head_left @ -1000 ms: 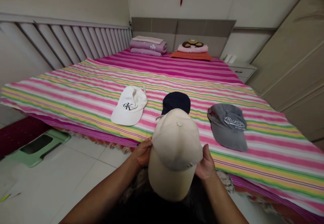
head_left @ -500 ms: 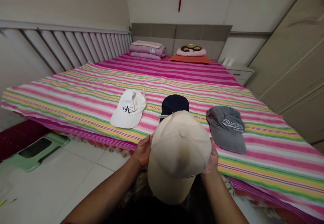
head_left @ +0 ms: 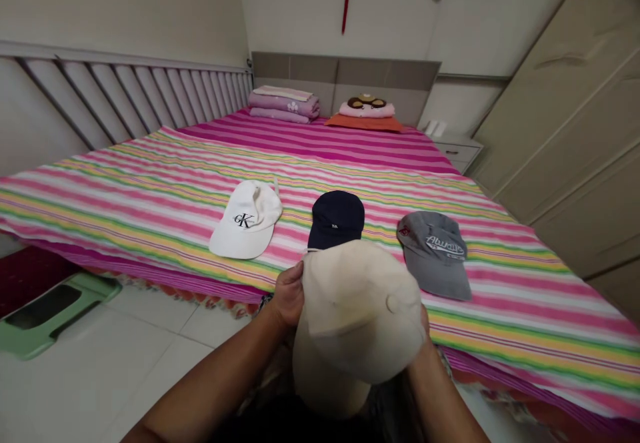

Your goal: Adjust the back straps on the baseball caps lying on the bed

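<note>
Cream cap tips rightward between left hand and right hand

Nearest is the cap's brim, pointing toward the person and a little left. From there its long axis runs slantwise, near left to far right, with the crown leaning over so that the top button faces right.

The left hand pinches the crown's left edge, thumb on the outside, while the right hand meets the opposite side. Most of the latter is hidden behind the cloth, so I cannot tell how its fingers close. Both hands touch the cap; the brim lies closer to the left one.

Beyond, on the striped cover, a gray cap lies to the right and a white cap to the left, well apart. Between them is a navy cap, its near part overlapped in view by the cream crown. Folded bedding sits at the far end.
</note>
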A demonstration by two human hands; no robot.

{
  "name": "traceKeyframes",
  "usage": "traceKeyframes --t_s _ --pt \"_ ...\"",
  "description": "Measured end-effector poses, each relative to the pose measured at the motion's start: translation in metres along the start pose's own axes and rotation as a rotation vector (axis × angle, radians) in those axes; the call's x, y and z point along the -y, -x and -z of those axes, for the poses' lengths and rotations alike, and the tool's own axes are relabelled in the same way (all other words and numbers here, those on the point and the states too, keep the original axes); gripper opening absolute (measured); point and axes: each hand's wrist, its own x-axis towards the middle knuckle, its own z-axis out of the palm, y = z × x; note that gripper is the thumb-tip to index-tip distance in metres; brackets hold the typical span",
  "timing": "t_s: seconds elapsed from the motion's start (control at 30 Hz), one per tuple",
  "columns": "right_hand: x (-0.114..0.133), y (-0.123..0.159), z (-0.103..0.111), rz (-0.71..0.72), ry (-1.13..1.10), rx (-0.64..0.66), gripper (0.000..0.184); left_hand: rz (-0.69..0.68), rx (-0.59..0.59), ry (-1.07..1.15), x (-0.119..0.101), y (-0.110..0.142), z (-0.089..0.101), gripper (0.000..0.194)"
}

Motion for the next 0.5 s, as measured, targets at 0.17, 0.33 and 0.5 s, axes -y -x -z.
traceKeyframes --t_s 0.17,0.33,0.5 --pt "0.004 -0.001 0.028 -0.041 -0.099 -0.209 0.021 -0.094 -0.035 -0.002 -0.009 0.01 0.009 0.025" --pt "0.026 -0.003 0.084 0.132 -0.224 -0.527 0.029 -0.334 -0.243 0.04 -0.016 0.019 0.013 0.021" --pt "0.05 -0.028 0.113 0.234 -0.271 -0.564 0.026 -0.253 -0.397 0.046 -0.012 0.009 -0.001 0.016"
